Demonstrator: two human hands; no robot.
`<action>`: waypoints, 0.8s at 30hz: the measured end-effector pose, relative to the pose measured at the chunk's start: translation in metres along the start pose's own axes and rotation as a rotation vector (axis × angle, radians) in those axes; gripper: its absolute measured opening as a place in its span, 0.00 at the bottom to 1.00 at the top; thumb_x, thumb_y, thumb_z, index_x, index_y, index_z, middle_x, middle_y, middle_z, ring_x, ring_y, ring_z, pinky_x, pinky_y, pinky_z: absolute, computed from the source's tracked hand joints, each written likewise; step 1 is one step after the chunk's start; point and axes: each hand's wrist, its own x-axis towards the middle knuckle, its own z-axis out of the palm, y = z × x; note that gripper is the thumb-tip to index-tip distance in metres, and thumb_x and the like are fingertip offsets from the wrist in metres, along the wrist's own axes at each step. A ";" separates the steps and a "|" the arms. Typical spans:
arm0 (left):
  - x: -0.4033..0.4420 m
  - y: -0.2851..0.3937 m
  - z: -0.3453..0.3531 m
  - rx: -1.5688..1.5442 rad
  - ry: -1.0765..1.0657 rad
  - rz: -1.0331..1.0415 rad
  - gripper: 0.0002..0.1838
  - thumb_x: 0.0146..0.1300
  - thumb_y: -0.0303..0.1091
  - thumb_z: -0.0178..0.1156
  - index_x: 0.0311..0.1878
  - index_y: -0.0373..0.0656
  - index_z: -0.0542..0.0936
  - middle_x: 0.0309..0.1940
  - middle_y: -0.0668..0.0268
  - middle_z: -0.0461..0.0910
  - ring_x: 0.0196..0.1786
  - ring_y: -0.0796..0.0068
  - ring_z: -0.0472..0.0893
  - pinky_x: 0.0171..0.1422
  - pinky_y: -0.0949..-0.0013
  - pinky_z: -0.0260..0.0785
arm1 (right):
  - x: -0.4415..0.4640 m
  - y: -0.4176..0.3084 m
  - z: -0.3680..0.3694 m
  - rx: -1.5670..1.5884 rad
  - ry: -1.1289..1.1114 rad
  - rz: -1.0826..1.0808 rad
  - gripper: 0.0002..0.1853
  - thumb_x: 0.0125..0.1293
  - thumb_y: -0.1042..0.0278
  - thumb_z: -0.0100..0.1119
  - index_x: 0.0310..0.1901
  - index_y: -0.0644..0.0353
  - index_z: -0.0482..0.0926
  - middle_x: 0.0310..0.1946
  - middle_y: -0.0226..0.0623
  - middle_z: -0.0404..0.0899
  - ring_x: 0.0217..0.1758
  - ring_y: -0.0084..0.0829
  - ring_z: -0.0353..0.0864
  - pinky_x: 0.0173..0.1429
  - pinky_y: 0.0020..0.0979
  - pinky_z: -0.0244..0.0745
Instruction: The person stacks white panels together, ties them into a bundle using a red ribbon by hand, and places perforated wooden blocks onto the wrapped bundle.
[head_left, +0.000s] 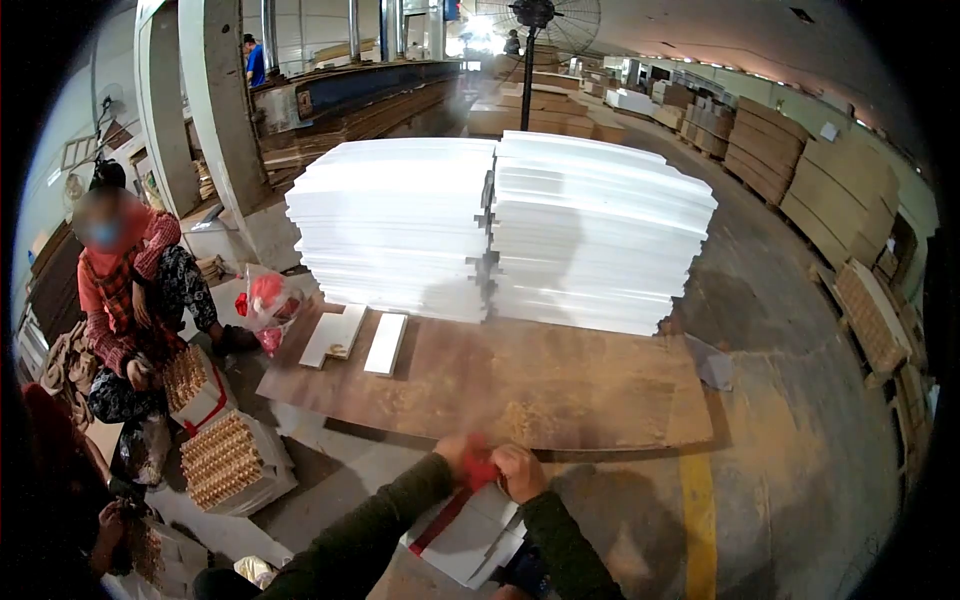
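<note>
Both my hands are over a bundle of white boards (468, 540) in front of me. A red strap (440, 522) runs across the bundle, and its upper part is bunched up between my hands. My left hand (455, 457), slightly blurred, is closed on the red strap from the left. On the right, my right hand (519, 472) is closed with its fingers curled at the strap. Exactly how the strap lies inside the fingers is hidden.
Beyond my hands lies a brown board (600, 400) with white pieces (385, 345) on it. Two tall stacks of white panels (400, 220) stand behind. To the left sit a person (125, 290) and strapped bundles (225, 465). A plastic bag (268, 300) holds red material.
</note>
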 end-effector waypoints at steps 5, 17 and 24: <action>0.021 -0.029 -0.003 -0.214 -0.392 0.026 0.09 0.52 0.32 0.55 0.35 0.41 0.78 0.38 0.55 0.77 0.38 0.58 0.77 0.42 0.61 0.69 | -0.009 0.002 0.005 0.050 0.261 -0.207 0.12 0.46 0.73 0.58 0.36 0.56 0.75 0.35 0.38 0.77 0.43 0.41 0.76 0.45 0.39 0.71; 0.009 0.018 -0.034 -0.070 -0.194 -0.096 0.15 0.50 0.44 0.63 0.33 0.42 0.81 0.27 0.53 0.79 0.27 0.60 0.79 0.35 0.63 0.71 | -0.018 0.013 0.018 -0.367 -0.142 0.227 0.15 0.48 0.56 0.65 0.37 0.52 0.79 0.34 0.31 0.79 0.42 0.33 0.76 0.50 0.37 0.70; 0.016 -0.003 -0.022 0.098 -0.235 0.024 0.09 0.46 0.33 0.59 0.31 0.41 0.79 0.27 0.57 0.78 0.32 0.53 0.77 0.36 0.59 0.70 | -0.022 -0.032 -0.027 0.245 0.284 0.020 0.09 0.49 0.66 0.61 0.32 0.57 0.77 0.38 0.32 0.77 0.43 0.36 0.75 0.49 0.36 0.70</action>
